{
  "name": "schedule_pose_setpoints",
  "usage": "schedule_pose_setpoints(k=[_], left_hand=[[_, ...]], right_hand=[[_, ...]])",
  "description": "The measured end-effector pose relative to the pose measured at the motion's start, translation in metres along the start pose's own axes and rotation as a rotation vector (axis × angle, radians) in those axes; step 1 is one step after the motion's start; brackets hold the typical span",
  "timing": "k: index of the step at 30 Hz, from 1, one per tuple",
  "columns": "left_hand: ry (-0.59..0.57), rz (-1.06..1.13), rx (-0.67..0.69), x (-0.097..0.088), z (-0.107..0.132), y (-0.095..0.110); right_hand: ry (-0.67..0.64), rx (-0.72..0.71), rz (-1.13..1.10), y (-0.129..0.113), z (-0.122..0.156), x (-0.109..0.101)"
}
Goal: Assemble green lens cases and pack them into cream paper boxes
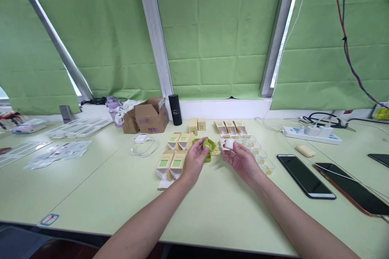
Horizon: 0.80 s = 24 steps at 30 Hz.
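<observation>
Green piece (209, 145): pinched in left hand (196, 157), above the middle of a pale tabletop (121, 194). From left: one red-marked sticker (49, 219), front edge; one carton (152, 118), near back edge, purple print too small to read; four green-labelled boxes (164, 163); one black cylinder (175, 111) with white emblem, back edge; two further boxes (193, 124); three more boxes (231, 125); one white piece (229, 144), held in right hand (243, 164); two phones (305, 176), toward right edge. Beyond back edge, green blinds (212, 28).
</observation>
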<state>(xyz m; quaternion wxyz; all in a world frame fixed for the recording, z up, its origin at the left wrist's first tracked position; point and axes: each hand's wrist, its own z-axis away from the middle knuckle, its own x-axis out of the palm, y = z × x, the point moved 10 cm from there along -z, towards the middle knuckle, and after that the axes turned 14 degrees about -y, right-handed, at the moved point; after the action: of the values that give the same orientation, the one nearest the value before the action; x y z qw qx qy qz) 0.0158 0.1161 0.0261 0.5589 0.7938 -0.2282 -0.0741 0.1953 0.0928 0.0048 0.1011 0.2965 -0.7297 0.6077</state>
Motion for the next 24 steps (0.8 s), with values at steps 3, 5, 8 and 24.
schedule_pose_setpoints(k=[3,5,8,24], left_hand=[[-0.022,0.03,0.016,0.003,0.001,0.002],[-0.03,0.036,0.023,0.004,0.001,0.004],[-0.027,0.035,0.03,0.004,0.002,0.006],[-0.063,0.104,0.036,0.006,0.001,0.007]], right_hand=[[-0.002,-0.013,-0.006,-0.005,0.001,0.004],[-0.007,-0.021,-0.006,-0.007,0.002,0.006],[0.004,-0.03,0.013,-0.009,0.003,0.007],[0.012,-0.118,0.132,-0.021,0.005,0.013]])
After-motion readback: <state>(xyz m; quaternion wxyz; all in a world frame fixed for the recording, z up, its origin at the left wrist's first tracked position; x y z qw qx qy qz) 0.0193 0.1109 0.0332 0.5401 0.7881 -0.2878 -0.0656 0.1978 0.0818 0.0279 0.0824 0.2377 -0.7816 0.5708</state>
